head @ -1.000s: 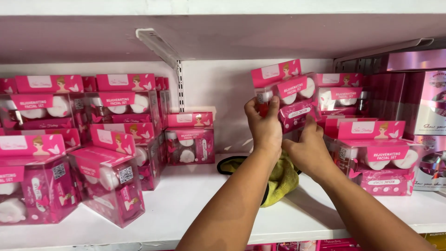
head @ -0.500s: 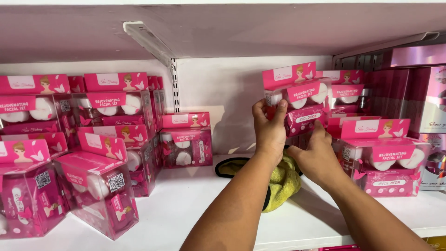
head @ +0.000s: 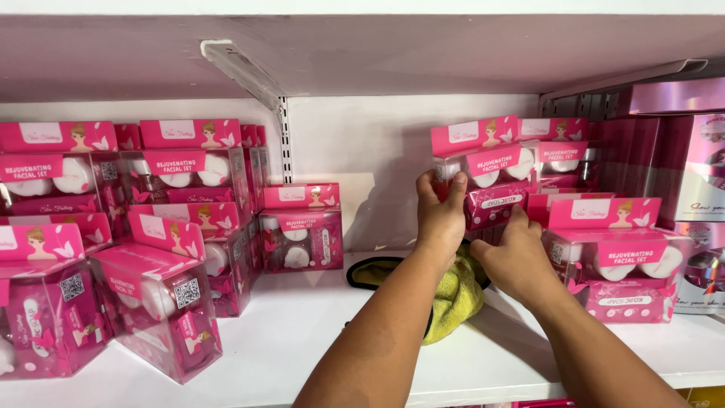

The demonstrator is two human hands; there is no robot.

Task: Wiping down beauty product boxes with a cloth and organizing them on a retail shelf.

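Both my hands hold one pink-and-clear boxed facial set (head: 495,177) up against the stack on the right of a white shelf (head: 302,340). My left hand (head: 440,215) grips its left side, fingers wrapped over the front corner. Under the box's lower right edge sits my right hand (head: 517,257), fingers pressed on its bottom. More of the same pink boxes (head: 612,253) stand right beside and behind it. A yellow-green cloth (head: 457,298) with a dark edge lies on the shelf below my wrists.
Stacks of identical pink boxes (head: 162,234) fill the shelf's left side, one tilted box (head: 158,310) near the front edge. A single box (head: 302,227) stands by the back wall. Shiny pink-purple cartons (head: 695,166) sit far right. Another shelf board (head: 377,53) hangs overhead.
The held box has stayed in both hands and shifted slightly lower and left against the right stack; the view has edged left.
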